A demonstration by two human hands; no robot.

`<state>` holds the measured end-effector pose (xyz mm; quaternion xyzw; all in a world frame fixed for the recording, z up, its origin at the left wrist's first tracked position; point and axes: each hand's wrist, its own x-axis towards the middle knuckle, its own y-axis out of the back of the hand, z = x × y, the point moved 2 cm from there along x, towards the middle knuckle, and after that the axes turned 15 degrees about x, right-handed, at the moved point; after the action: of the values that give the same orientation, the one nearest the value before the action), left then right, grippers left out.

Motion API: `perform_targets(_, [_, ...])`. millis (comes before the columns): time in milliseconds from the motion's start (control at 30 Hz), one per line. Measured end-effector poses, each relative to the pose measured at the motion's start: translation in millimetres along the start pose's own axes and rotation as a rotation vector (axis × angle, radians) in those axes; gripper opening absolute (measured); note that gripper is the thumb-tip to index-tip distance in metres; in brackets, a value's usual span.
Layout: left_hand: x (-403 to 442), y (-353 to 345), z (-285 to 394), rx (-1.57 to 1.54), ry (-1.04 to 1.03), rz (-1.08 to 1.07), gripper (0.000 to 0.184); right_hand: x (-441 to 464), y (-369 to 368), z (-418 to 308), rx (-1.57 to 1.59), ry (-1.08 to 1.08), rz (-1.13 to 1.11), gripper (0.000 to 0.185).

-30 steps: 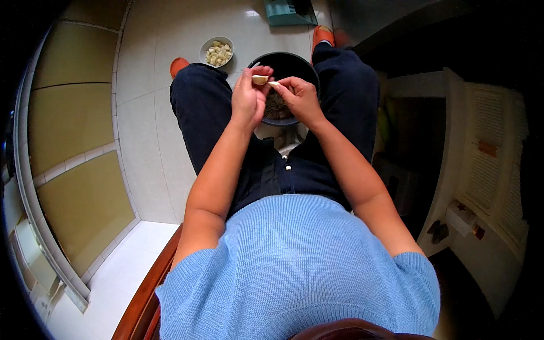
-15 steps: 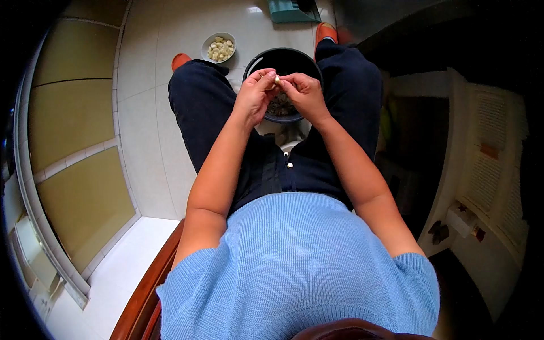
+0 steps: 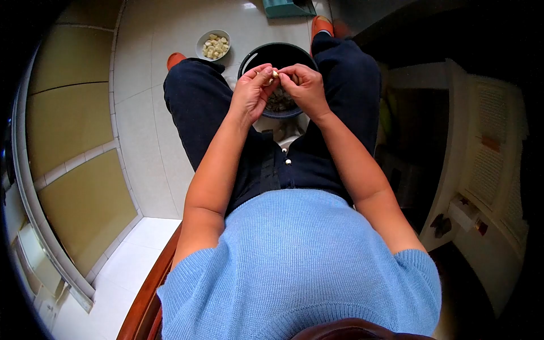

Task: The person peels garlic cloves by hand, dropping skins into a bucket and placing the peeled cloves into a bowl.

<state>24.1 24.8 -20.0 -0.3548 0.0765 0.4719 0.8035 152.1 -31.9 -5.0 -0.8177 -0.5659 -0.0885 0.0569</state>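
Observation:
A small pale garlic clove is held above a black bucket. My left hand pinches it between thumb and fingertips. Right beside it, my right hand has its thumb and forefinger closed at the clove's right edge; whether a bit of skin is between them is too small to tell. Inside the bucket lie greyish-brown scraps that look like peelings, partly hidden by my hands. On the floor to the left of the bucket stands a white bowl filled with peeled garlic cloves.
My knees in dark trousers flank the bucket, with orange slippers on my feet. A teal dustpan lies on the tiled floor ahead. Cabinet panels line the left; a wooden chair edge shows beneath me.
My right fingertips have drawn slightly away to the right along the clove, while the left hand keeps its pinch. The whole view has shifted a little, moving the bowl and bucket up and left.

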Motion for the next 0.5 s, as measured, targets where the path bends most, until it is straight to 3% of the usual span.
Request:
perform_targets(300, [0,4,-6,0.046,0.015,0.029,0.022,3,2,-11,-0.159,0.193,-0.077,0.009])
perform_targets(500, [-5,-1,-3,0.092,0.034,-0.005,0.026,2,2,-11,-0.142,0.178,-0.07,0.008])
